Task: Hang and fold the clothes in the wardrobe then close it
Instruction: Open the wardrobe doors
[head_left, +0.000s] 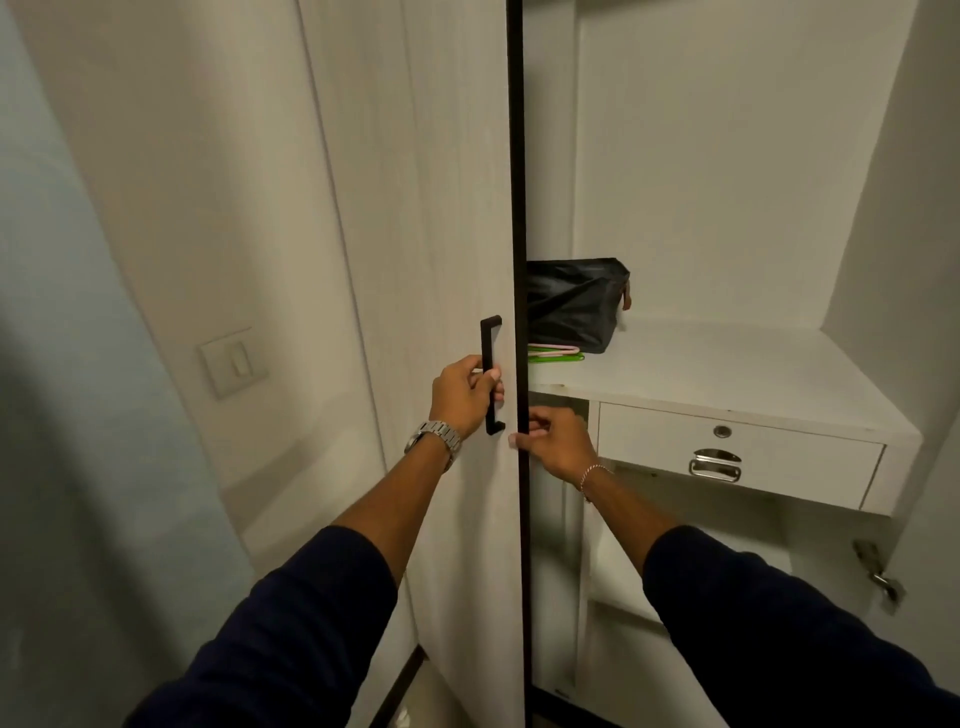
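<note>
A white wardrobe door (457, 208) with a black edge strip stands partly open in front of me. My left hand (465, 392) grips its black bar handle (491, 374). My right hand (556, 441) holds the door's black edge, thumb on the front face and fingers curled behind it. Inside, a black bag (576, 304) sits on the white shelf (727, 364), with pink and green hangers (553, 353) lying flat beside it. No clothes are visible.
Under the shelf is a white drawer (737, 457) with a keyhole and a metal pull. A hinge (878, 569) sticks out at the wardrobe's right side. A wall switch (234, 361) is on the left wall, behind the door.
</note>
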